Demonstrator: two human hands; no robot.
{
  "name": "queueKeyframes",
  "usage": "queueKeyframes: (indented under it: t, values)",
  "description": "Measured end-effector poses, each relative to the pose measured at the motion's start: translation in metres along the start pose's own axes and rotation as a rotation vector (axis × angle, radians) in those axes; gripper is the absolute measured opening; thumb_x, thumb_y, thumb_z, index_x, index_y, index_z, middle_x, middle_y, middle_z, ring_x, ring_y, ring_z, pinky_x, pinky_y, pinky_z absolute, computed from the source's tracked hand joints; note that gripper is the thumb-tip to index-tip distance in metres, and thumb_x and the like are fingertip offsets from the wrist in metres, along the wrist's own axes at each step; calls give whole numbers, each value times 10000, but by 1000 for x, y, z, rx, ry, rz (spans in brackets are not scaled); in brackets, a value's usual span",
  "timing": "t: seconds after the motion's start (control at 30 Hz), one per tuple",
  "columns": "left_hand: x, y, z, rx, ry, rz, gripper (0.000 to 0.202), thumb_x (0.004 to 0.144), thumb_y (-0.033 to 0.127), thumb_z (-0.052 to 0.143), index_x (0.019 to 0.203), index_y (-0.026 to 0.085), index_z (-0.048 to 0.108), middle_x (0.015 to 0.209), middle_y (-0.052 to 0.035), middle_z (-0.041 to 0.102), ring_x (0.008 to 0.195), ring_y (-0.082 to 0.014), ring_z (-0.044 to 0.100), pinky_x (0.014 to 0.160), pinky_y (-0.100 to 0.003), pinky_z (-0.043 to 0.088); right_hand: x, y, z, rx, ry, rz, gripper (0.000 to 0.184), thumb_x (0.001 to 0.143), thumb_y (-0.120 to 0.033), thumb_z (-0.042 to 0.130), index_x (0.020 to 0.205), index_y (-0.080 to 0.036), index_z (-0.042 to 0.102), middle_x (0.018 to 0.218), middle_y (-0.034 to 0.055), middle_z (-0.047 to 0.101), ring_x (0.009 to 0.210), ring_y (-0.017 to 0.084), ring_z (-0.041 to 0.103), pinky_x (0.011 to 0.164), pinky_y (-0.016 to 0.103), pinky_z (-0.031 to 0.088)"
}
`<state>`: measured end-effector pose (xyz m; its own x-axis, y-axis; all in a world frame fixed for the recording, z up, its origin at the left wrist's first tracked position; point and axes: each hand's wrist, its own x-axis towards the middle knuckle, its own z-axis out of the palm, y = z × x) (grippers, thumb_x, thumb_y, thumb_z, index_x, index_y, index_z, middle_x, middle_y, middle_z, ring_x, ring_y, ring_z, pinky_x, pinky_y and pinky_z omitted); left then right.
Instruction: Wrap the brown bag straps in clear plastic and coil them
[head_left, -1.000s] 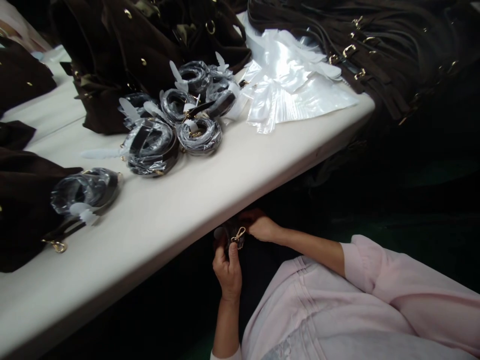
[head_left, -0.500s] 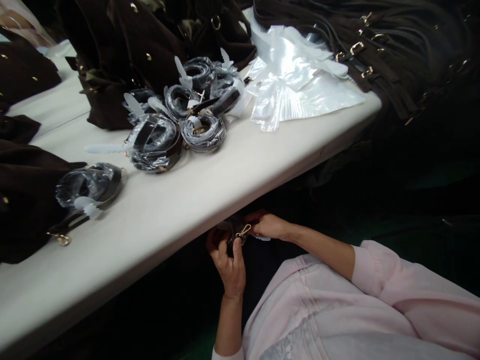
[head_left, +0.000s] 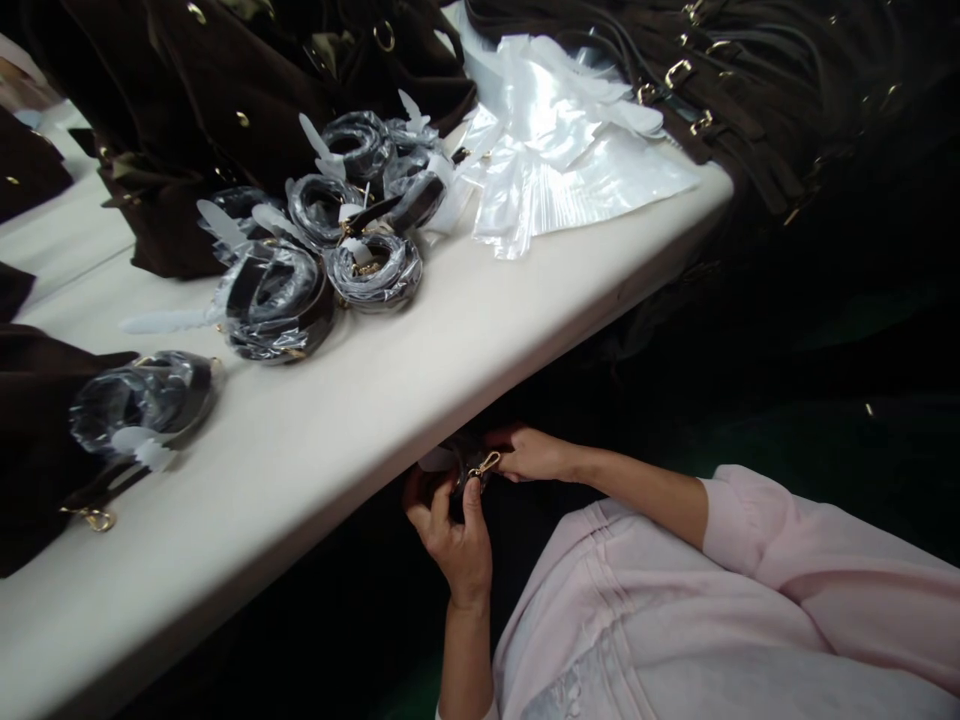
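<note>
Below the table's edge, my left hand (head_left: 456, 540) is closed around a dark coiled strap (head_left: 466, 462), its thumb beside the gold snap hook (head_left: 484, 465). My right hand (head_left: 534, 455) is at the other side of the coil, fingers bent and pressed against it; their tips are lost in shadow. A pale wrap strip (head_left: 437, 459) shows by the left fingers. On the table lie several coiled straps (head_left: 375, 272) wrapped in clear film with white tabs. Another wrapped coil (head_left: 142, 400) sits apart at the left, its gold hook near the edge.
The white table (head_left: 420, 370) slants across the view, its rounded edge just above my hands. Dark brown bags (head_left: 187, 120) with gold fittings stand at the back. A pile of clear plastic sleeves (head_left: 562, 150) lies near loose dark straps with buckles (head_left: 720, 110).
The view has shifted, so things on the table appear farther left. Both hands stay at the strap. The pale strip now shows by the left fingers, no longer under the right hand.
</note>
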<state>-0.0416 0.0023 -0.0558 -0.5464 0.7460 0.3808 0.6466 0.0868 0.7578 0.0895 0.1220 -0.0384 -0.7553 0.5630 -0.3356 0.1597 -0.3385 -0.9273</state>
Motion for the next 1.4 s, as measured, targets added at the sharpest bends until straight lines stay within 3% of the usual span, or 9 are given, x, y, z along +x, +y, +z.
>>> queueKeyframes:
  t: [0.2,0.3,0.47,0.6,0.7,0.87,1.1,1.27,1.4]
  values:
    - [5,0,-7,-36,-82,-118,233,836,360,691,1024,226,725,1002,-55,706,958,-203,660,880,-315,511,-14,6,-6,38,-218,-19,360,749,-312,765,1038,-129,652,770,-18,572,583,63,475,491,146,380]
    - [4,2,-6,-74,-71,-170,232,804,359,727,993,224,727,1011,-47,709,969,-200,663,894,-318,509,-16,12,1,102,-130,-8,408,821,-469,713,1019,-116,659,743,-14,571,510,44,451,447,147,363]
    - [1,10,0,-167,-5,-242,262,794,341,742,990,185,665,1005,-55,685,951,-195,668,896,-347,528,-14,17,8,153,-56,50,397,865,-496,656,979,-116,675,676,-26,563,445,33,426,392,146,307]
    - [3,14,3,-218,-17,-240,492,832,344,703,1260,186,517,1024,-72,677,930,-191,682,815,-329,569,-14,14,8,165,-39,64,360,864,-459,663,944,-109,672,675,-21,574,445,34,429,392,144,316]
    - [7,13,2,-177,-57,-204,476,866,333,663,1303,199,530,1031,-79,690,928,-190,684,800,-315,570,-15,12,9,150,-22,78,303,875,-405,653,933,-108,668,679,-21,578,443,30,429,386,135,314]
    - [9,14,1,-62,-68,-44,181,875,286,656,1028,226,732,1010,-57,714,947,-185,670,876,-319,534,-15,12,11,188,32,87,257,873,-359,654,947,-114,670,656,-25,578,417,32,422,355,130,318]
    - [5,15,17,31,-4,197,171,862,199,676,1016,221,748,965,-69,736,928,-187,679,862,-327,533,-15,22,15,216,271,122,218,822,-303,694,864,-99,630,506,-39,573,334,54,397,330,160,297]
    - [3,17,22,48,30,254,125,865,186,671,971,187,738,901,-74,717,864,-174,670,798,-317,545,-22,26,19,175,420,86,250,736,-246,763,819,-145,550,500,-54,580,388,65,453,386,156,309]
    - [4,21,20,44,42,248,78,872,182,658,912,173,725,859,-62,699,813,-159,661,756,-298,544,-35,18,25,90,337,-69,192,731,-245,766,763,-143,606,622,-19,630,538,89,551,489,171,380]
